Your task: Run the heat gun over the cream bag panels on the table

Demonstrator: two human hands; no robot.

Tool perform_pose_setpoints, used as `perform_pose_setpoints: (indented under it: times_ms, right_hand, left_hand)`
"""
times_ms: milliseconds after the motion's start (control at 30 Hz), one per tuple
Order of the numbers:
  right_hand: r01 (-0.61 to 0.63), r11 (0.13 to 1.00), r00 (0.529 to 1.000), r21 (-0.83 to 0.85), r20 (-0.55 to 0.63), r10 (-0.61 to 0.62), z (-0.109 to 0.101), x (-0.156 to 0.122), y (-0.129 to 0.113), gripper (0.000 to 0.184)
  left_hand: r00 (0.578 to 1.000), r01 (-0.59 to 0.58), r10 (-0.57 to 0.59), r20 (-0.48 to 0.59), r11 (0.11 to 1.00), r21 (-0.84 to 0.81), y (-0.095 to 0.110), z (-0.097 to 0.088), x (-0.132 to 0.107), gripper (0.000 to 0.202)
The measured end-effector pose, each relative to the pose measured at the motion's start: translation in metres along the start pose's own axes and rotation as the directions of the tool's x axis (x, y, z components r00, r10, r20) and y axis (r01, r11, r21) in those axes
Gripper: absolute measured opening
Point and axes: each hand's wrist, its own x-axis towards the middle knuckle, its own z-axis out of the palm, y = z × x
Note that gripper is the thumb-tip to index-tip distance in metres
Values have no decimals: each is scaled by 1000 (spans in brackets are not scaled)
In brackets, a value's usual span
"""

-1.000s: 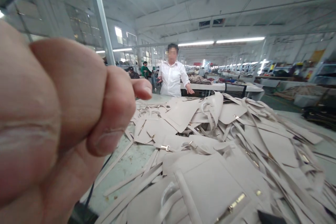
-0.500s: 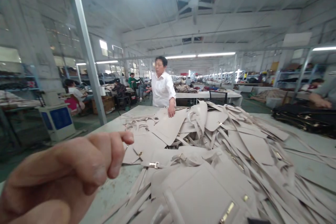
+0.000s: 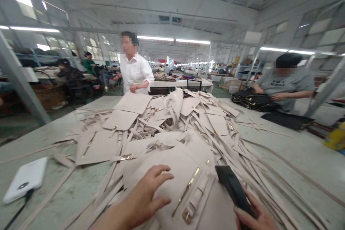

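Note:
My left hand [image 3: 145, 196] is open, fingers spread and slightly bent, over a beige leather-like bag piece [image 3: 172, 160]; I cannot tell whether it touches. That piece has a gold zipper [image 3: 190, 183] and a strap with a gold buckle [image 3: 188, 214]. At the lower right, my right hand [image 3: 257, 215] is wrapped round a black clipper-like hand tool [image 3: 233, 187], its wide end pointing up and left beside the piece. Beyond lies a heap of similar beige pieces [image 3: 215, 122] and long straps.
A white power bank [image 3: 27, 179] with a black cable lies on the pale table [image 3: 61, 190] at left. Across the table, a person in white [image 3: 136, 72] holds a beige piece. Another person [image 3: 287, 82] at right handles black pieces [image 3: 252, 100].
My view has turned right and down. My left hand, earlier raised with curled fingers, is now lower and spread. My right hand with the black tool has come into view. The person opposite has lifted a piece.

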Motion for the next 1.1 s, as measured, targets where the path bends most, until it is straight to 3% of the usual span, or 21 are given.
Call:
perform_pose_setpoints:
  times_ms: [67, 167, 367, 533, 733, 867, 1000, 1100]
  right_hand:
    - [-2, 1000, 1000, 28, 19, 2, -11, 2, -7, 90]
    - [-11, 1000, 992, 27, 123, 8, -23, 1, -14, 91]
    - [-103, 991, 924, 80, 378, 65, -14, 10, -18, 77]
    - [-148, 988, 854, 50, 511, 102, 17, 42, -33, 64]
    - [-62, 995, 766, -75, 636, 96, 78, 86, -59, 48]
    - [-41, 990, 745, -134, 656, 119, 118, 115, -73, 36]
    - [-40, 972, 726, -231, 662, 188, 151, 144, -92, 22]
    - [8, 977, 752, -213, 645, 134, 168, 150, -105, 19]
  left_hand:
    - [998, -8, -2, 59, 985, 174, -19, 31, 19, 55]
    - [991, -5, -36, 130, 954, 300, -39, 60, 33, 65]
    - [976, -127, 75, 204, 957, 260, -42, 74, 20, 58]
    - [958, -221, 167, 233, 948, 228, -34, 75, 10, 58]
    - [923, -378, 370, 105, 824, 421, -55, 97, 11, 43]
    - [904, -366, 427, 12, 759, 538, -60, 111, 12, 35]
    - [911, -360, 413, -7, 802, 477, -54, 112, 10, 37]
    - [924, -349, 382, 6, 837, 422, -49, 103, 4, 37]
